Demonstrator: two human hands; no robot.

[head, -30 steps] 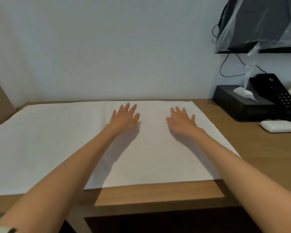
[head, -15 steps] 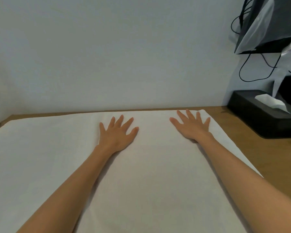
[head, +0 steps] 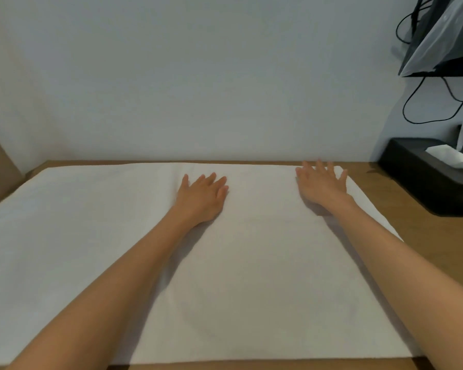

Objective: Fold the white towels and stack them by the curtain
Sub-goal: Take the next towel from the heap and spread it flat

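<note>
Towel (head: 251, 263) flat; right hand (head: 322, 184) farther right.

Looks like a hotel rm: wooden desk (head: 425, 236) against plain wall, black tissue box (head: 422, 177), plastic-wrapped wall TV (head: 444, 44) w/ dangling cables (head: 433, 113).

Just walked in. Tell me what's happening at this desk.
A person is working on a white towel spread flat across a wooden desk. Both hands lie open, palms down, on its far part: the left hand near the middle, the right hand close to the far right corner. They seem to be smoothing it; no fold shows yet. A black tissue box sits at the right, against the wall. No curtain or finished stack is in view.
</note>
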